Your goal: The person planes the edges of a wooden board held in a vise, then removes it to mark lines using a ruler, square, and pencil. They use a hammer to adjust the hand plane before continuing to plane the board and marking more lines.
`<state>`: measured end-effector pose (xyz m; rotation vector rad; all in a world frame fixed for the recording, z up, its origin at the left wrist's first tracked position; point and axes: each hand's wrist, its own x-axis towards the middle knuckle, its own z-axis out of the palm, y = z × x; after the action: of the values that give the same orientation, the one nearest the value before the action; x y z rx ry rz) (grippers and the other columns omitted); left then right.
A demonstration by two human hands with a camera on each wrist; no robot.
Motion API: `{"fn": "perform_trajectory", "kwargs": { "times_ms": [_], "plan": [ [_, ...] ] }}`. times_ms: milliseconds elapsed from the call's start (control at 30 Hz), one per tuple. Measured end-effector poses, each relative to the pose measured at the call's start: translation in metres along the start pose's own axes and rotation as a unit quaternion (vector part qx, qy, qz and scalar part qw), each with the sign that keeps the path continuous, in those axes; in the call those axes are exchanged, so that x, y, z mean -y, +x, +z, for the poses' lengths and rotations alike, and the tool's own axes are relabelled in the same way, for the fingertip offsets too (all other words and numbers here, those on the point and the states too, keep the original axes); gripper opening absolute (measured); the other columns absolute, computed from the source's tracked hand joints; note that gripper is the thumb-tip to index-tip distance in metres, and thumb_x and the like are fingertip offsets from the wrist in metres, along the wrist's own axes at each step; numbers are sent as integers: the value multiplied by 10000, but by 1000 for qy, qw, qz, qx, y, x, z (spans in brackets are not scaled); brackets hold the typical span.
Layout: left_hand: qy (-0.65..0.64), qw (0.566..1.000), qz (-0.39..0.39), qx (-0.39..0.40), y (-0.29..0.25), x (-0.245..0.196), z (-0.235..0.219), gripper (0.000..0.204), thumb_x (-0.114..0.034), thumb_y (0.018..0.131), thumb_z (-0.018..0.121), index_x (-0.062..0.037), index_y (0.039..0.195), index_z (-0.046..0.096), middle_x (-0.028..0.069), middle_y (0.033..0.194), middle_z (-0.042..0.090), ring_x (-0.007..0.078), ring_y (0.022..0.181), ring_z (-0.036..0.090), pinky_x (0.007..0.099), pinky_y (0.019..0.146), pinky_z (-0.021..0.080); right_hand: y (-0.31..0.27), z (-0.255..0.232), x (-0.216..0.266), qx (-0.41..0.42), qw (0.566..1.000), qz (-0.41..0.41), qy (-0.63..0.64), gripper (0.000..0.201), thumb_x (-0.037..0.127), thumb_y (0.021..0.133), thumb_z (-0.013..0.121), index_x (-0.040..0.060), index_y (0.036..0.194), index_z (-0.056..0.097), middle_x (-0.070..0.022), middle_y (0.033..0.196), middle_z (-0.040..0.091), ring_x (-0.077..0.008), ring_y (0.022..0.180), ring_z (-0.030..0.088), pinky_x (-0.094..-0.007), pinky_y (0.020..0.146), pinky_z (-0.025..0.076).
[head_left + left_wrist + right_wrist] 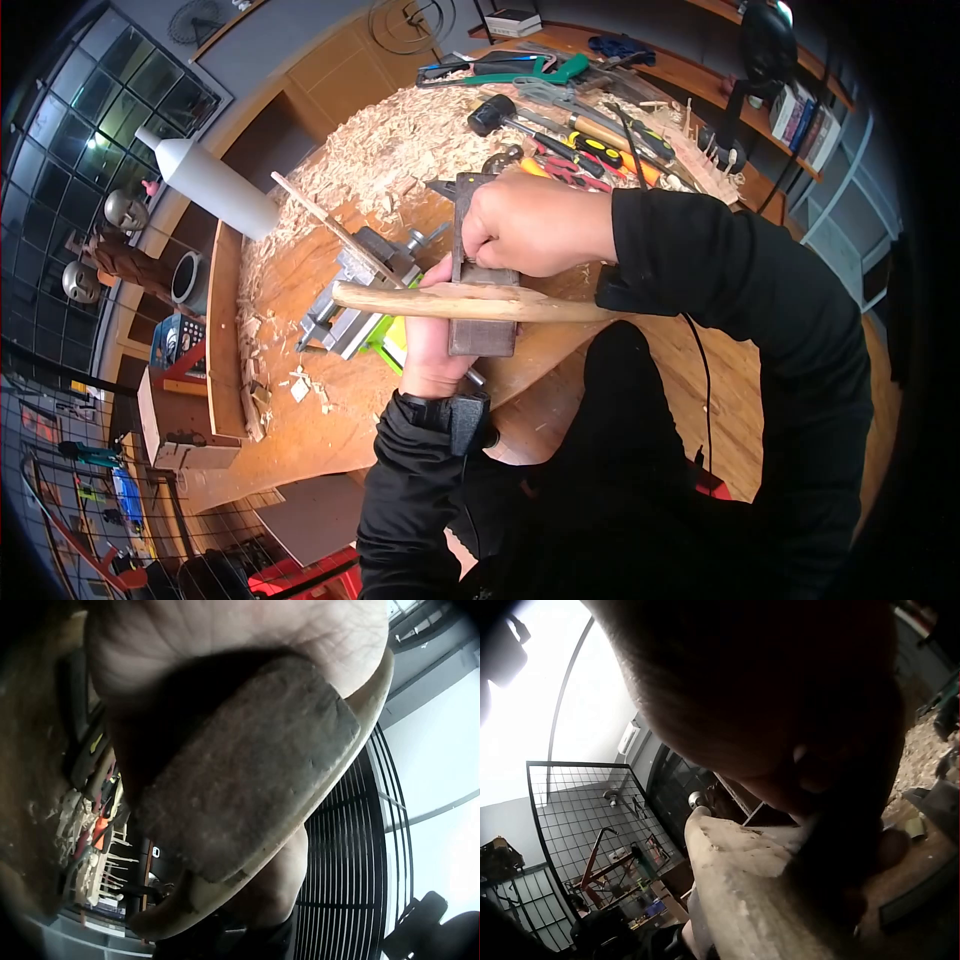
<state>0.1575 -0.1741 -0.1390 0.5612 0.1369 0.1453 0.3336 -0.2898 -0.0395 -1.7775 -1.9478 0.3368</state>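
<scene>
Room to pass over near edge of brown wooden table; grey-and-green metal vise obstructs beyond, thin pale wooden strip slanting across (pale wood shavings heaped behind).

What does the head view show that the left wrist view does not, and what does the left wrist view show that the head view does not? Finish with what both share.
Head view only: the white cone-topped bottle and two silver mask-like heads.

Left wrist view only: the bright ceiling.

Both: the dark rectangular block, the pale, peeled wooden stick, the left hand and the right hand.
</scene>
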Motion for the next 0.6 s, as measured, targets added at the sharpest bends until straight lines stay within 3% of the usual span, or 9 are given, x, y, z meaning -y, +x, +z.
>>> {"fn": "perform_trajectory", "kwargs": {
  "times_ms": [100, 167, 267, 533, 567, 600],
  "plan": [
    [-30, 999, 4, -17, 0, 2, 6, 486, -417, 1087, 449, -22, 1301, 636, 177, 1176, 739, 338, 1001, 741, 512, 831, 620, -4, -4, 2, 6, 1000, -7, -5, 169, 108, 879, 673, -9, 952, 769, -182, 889, 752, -333, 836, 727, -434, 781, 550],
    [77, 993, 74, -40, 1, 7, 5, 450, -386, 1093, 459, -30, 1304, 636, 153, 1164, 744, 304, 1021, 741, 463, 913, 608, -6, -4, -3, 3, 999, -15, 33, 178, 120, 891, 675, -4, 970, 774, -185, 891, 750, -335, 840, 726, -430, 776, 545],
    [85, 988, 107, -66, -1, 11, 8, 420, -358, 1100, 462, -33, 1296, 641, 136, 1151, 747, 277, 1036, 739, 428, 953, 596, -12, -3, -2, -21, 999, -16, 42, 185, 126, 903, 672, 3, 993, 779, -183, 895, 752, -336, 838, 725, -426, 770, 544],
    [106, 984, 114, -83, 4, 12, 9, 400, -342, 1109, 449, -46, 1286, 650, 126, 1144, 751, 250, 1019, 743, 401, 948, 594, -15, -4, -3, -22, 998, -15, 65, 163, 117, 904, 697, 7, 997, 775, -179, 863, 742, -302, 784, 727, -400, 723, 531],
    [85, 990, 98, -61, 5, 11, 4, 406, -352, 1108, 452, -47, 1287, 652, 127, 1145, 752, 252, 1018, 742, 400, 944, 591, -15, -6, 1, -12, 997, -2, 80, 200, 121, 884, 665, -10, 995, 766, -207, 890, 737, -366, 840, 721, -433, 777, 548],
    [63, 994, 82, -39, 5, 11, 1, 412, -362, 1106, 456, -49, 1287, 654, 128, 1145, 754, 254, 1018, 741, 400, 940, 588, -16, -6, 3, -10, 997, -7, 78, 200, 121, 884, 665, -10, 995, 766, -207, 890, 737, -366, 840, 721, -433, 777, 548]
  ]
}}
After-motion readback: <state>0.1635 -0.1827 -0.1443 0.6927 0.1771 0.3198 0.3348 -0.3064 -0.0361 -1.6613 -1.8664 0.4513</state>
